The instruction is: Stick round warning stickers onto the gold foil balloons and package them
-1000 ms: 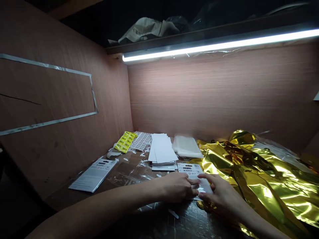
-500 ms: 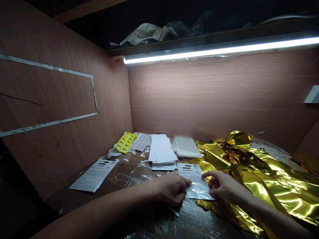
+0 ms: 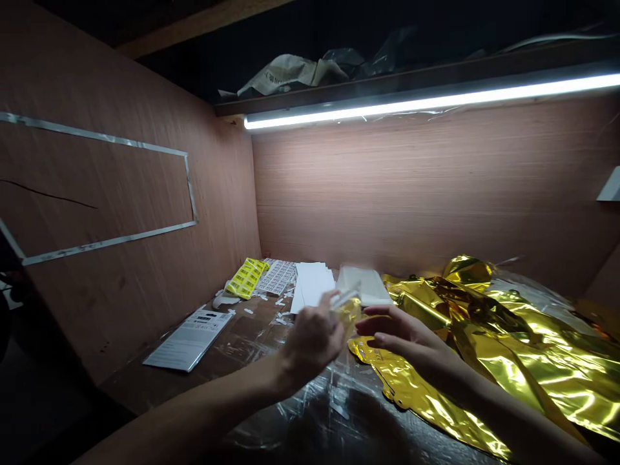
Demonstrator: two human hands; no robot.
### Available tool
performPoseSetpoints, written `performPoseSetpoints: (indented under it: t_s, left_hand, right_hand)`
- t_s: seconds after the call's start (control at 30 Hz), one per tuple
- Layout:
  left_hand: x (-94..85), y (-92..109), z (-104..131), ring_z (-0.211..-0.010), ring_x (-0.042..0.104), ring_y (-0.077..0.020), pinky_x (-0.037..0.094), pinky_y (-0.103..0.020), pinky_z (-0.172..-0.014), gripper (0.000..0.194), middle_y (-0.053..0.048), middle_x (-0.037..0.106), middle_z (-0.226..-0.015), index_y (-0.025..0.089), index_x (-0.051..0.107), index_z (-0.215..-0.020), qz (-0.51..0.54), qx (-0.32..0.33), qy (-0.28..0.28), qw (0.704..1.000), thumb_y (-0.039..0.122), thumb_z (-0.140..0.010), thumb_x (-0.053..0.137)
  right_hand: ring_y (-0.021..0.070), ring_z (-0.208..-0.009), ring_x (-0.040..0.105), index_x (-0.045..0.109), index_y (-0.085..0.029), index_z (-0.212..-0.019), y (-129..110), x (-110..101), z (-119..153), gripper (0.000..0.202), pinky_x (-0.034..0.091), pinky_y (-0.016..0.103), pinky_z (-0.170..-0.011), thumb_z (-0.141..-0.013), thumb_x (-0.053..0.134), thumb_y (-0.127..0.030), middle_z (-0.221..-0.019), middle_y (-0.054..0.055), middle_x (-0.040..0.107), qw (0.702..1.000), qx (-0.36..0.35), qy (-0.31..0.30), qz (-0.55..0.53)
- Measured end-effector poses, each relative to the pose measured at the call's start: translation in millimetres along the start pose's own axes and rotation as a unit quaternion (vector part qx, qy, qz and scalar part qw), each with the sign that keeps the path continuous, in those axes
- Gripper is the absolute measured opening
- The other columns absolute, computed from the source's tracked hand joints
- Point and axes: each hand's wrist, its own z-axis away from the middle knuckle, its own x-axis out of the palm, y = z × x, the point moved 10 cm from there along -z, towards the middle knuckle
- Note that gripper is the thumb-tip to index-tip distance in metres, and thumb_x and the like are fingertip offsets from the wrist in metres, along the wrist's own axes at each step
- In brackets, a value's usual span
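Note:
My left hand (image 3: 312, 336) is closed on a flat packet, a printed card in a clear sleeve (image 3: 346, 297). The packet is tipped up almost edge-on and smeared by motion; a gold tint shows on it. Just to its right, my right hand (image 3: 404, 332) has its fingers apart and holds nothing. Crumpled gold foil (image 3: 416, 381) lies beneath and beside the right hand. Behind the left hand is a stack of white cards (image 3: 310, 284), partly covered by that hand. A pile of clear sleeves (image 3: 371, 284) lies behind the packet.
Another packaged card (image 3: 191, 339) lies flat at the left. Yellow label sheets (image 3: 248, 278) and white label sheets (image 3: 278, 278) rest by the back left corner, with small white scraps around. Wooden walls (image 3: 387, 187) enclose the table; a light tube (image 3: 436, 100) hangs under the shelf.
The packet, flat on the table before, is now lifted and tilted in my left hand. My right hand has come off its edge, and its fingers have spread. More gold foil shows where the packet lay.

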Motion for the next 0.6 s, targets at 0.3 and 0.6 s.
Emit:
performPoseSetpoints:
  t_s: [0.3,0.6]
  left_hand:
    - [-203.7,-201.4,155.8,-0.084,0.078,-0.028,0.064,-0.038,-0.073,0.076,-0.015,0.077,-0.101,0.01,0.045,-0.148,-0.022,-0.384,0.273,0.882,0.043,-0.086,0.072]
    - [-224.8,-222.4,216.1,-0.116,0.066,-0.0437,0.052,-0.051,-0.099,0.085,-0.018,0.069,-0.126,0.019,0.061,-0.138,-0.202,-0.451,0.209,0.844,0.066,-0.068,0.075]
  right_hand:
    - [0.0251,-0.115,0.07,0.062,-0.023,-0.138,-43.6,116.3,-36.3,0.042,0.059,0.04,-0.097,-0.097,0.063,-0.032,-0.132,0.011,0.072,0.909,-0.173,-0.2,0.323]
    - [0.0245,-0.104,0.072,0.073,-0.021,-0.113,-10.0,279.3,-86.6,0.029,0.056,0.032,-0.089,-0.086,0.062,-0.014,-0.111,0.008,0.078,0.829,-0.276,-0.306,0.378]
